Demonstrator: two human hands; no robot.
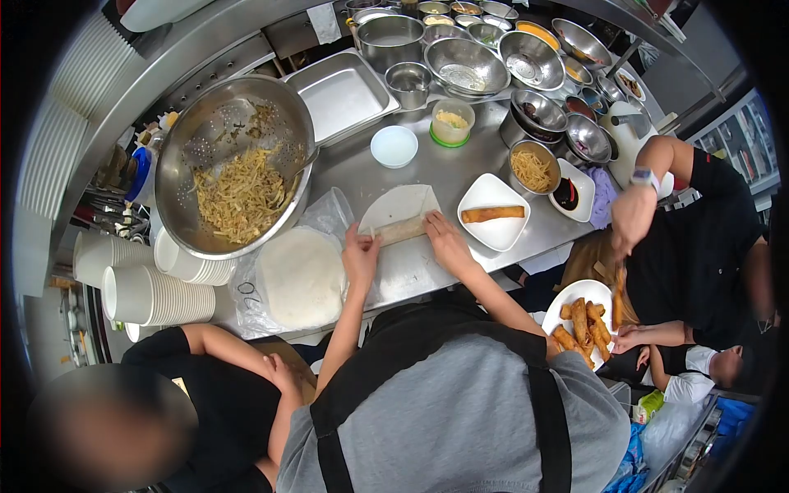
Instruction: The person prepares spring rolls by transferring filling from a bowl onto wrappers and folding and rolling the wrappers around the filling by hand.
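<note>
Here at the counter's near side, the roll is held at either end, left hand and right hand apart, even pressure needed so the wrapper is drawn snug.

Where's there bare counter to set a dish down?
The steel counter is bare between the colander and small pale bowl, and in a strip on your side of the wrapper, between your left hand and right hand. It's crowded far right with metal bowls and left with stacked white tubs.
</note>
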